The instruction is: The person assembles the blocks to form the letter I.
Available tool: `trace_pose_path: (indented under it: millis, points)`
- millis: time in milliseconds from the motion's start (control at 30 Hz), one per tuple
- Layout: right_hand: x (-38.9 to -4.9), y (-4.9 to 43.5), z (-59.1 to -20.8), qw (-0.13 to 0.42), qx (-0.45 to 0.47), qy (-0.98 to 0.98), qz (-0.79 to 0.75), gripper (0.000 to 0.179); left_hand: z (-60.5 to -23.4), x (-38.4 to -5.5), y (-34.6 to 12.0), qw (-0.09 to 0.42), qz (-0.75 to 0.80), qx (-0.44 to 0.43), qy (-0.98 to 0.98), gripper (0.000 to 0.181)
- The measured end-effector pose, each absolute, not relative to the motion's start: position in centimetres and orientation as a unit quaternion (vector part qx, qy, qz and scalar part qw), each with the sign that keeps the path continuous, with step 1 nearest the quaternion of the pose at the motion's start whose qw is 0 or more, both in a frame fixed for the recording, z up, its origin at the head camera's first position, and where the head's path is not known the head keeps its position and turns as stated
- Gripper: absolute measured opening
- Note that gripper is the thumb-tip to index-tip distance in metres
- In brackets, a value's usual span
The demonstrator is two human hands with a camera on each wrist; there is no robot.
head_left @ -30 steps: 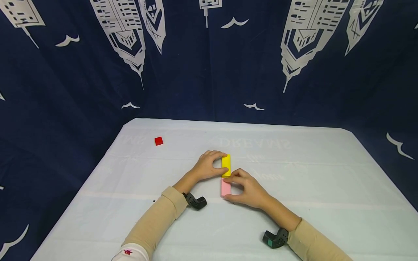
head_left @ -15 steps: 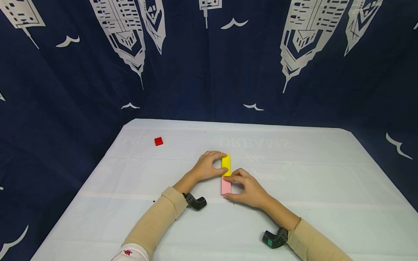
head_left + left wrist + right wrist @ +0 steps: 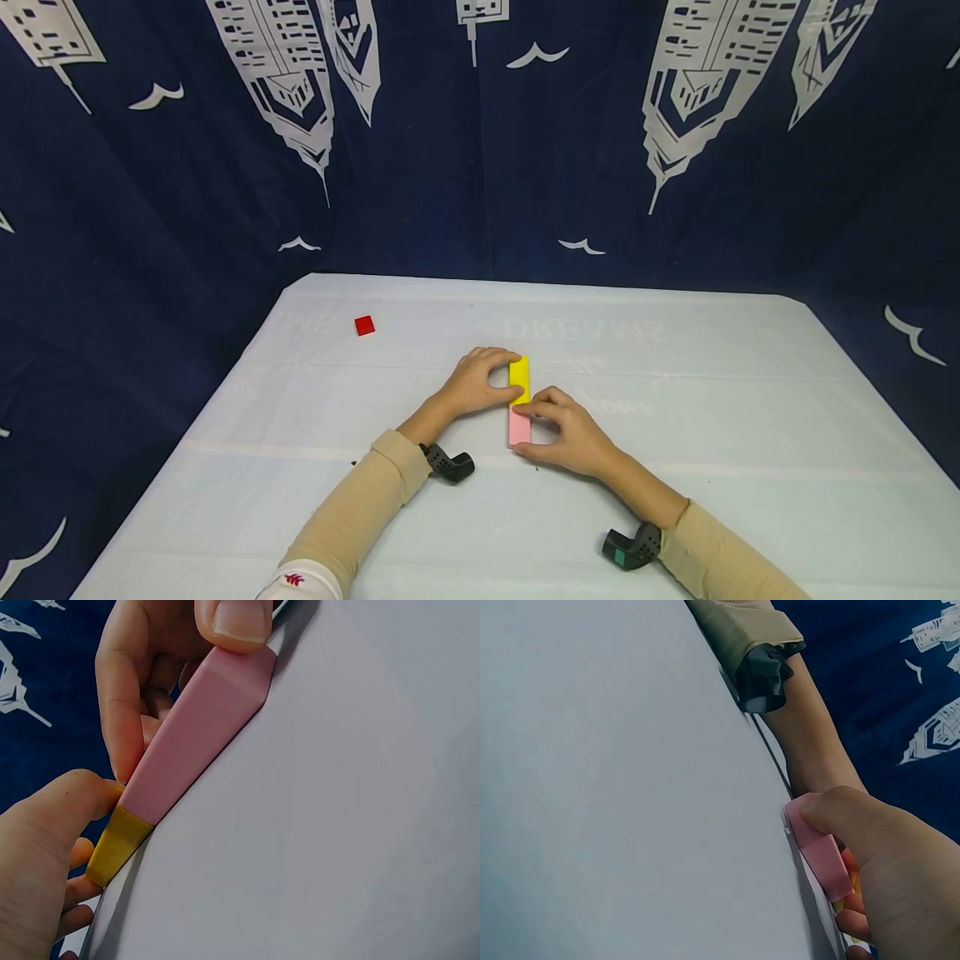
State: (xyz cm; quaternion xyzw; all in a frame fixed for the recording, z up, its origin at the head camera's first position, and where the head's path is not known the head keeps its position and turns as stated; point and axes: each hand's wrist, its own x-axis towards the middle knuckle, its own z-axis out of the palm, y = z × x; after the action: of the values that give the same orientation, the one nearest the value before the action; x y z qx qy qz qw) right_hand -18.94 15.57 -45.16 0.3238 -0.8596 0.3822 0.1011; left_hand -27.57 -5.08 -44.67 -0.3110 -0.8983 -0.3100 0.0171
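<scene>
Tabletop [image 3: 187, 517] in white cloth carries a small red square-topped block [image 3: 364, 326] at far left, well apart from the rest. Next, the left hand [image 3: 474, 385] pinches a rectangular yellow block [image 3: 520, 374], seemingly to steady it. Touching its near end, a rectangular pink block [image 3: 519, 428] lies in line, gripped lengthwise by the right hand [image 3: 573, 435], probably to keep the two aligned.
</scene>
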Motion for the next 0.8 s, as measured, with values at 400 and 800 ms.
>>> trace_pose_path:
  millis: [400,800]
  points:
    - [-19.6,15.7,-44.7,0.091,0.3,-0.851,0.421,0.04,-44.6,-27.6,-5.1,0.014,-0.31,-0.308,-0.9,0.056]
    - [-21.7,16.0,-44.5,0.077,0.269,-0.852,0.443,0.032,-44.7,-27.7,-5.2,0.01,-0.314,-0.309,-0.898,0.057]
